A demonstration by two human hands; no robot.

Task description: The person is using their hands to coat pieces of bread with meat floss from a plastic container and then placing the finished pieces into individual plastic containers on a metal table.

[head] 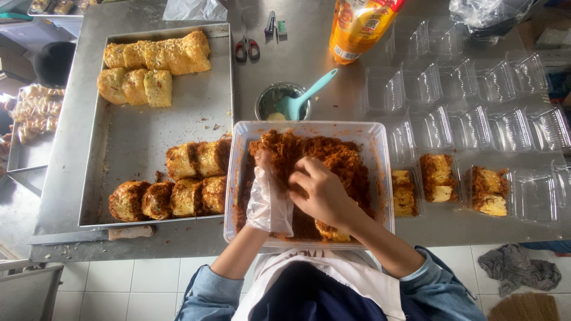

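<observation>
While both hands are working in the clear plastic tub (363, 134) at the lower centre of the frame, the gloved left hand (269, 199) and bare right hand (324, 193) are closing on a bread roll piece (332, 232) among the brown floss (315, 154). Its long axis is lying roughly left-right; which end is pointing where, I cannot tell. Pressing too hard is risking crumbling, and floss spilling over the rim.

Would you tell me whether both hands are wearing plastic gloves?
No, only the left hand wears a clear plastic glove; the right hand is bare.
</observation>
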